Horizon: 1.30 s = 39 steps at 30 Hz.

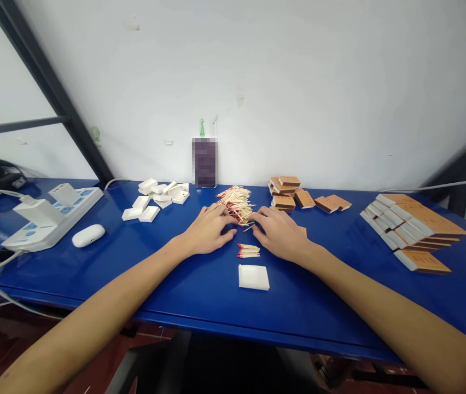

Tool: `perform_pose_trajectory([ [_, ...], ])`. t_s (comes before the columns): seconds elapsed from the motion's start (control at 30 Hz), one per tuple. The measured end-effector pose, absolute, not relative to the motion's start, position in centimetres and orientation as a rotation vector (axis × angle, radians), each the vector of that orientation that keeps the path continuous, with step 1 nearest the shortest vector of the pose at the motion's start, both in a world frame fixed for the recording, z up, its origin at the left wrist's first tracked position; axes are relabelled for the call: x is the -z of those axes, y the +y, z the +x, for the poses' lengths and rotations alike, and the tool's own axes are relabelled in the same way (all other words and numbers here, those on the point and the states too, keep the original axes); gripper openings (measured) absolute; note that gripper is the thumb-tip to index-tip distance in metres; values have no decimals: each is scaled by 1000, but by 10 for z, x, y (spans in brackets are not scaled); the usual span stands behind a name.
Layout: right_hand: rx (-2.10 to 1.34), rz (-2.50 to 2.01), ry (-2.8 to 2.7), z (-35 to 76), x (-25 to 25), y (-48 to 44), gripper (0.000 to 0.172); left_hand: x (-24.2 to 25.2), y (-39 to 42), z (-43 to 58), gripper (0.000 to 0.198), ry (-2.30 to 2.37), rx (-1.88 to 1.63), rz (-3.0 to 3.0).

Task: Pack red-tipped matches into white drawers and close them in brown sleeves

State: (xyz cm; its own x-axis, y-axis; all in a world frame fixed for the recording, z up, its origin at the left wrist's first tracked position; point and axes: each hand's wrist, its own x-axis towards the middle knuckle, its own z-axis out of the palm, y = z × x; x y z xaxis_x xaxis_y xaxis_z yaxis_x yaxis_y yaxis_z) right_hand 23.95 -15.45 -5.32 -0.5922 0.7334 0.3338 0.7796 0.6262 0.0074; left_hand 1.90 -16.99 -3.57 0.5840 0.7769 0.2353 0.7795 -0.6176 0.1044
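My left hand (211,227) rests at the left side of a heap of red-tipped matches (238,202), thumb and forefinger apart. On the heap's right side is my right hand (277,231), its fingers bent and its thumb apart from the forefinger. A loose match (249,227) lies between the two hands, close to the right fingertips; whether they touch it I cannot tell. Nearer to me is a small row of matches (248,250) laid side by side, heads to the left. In front of it sits a white matchbox tray (254,277). An orange matchbox cover (303,231) is partly hidden behind my right hand.
White matchbox trays (149,213) lie scattered at the back left. Orange matchboxes (284,202) are piled behind my right hand, with a larger stack (417,224) at far right. A power strip (52,221), white oval case (88,236) and pixelated upright object (206,162) stand on the blue table (167,295).
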Motion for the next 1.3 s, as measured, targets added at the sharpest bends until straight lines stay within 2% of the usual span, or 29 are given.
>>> perform_pose_trajectory([
  [0.3,87,-1129,-2570,245,49,-159,15,32,-169,16,20,-1358,442,-2836],
  [0.83,-47,-1115,-2549,245,47,-162,18,31,-167,10,10,-1178,483,-3030],
  [1.3,-254,-987,-2479,241,46,-166,16,36,-162,10,11,-1405,508,-2836],
])
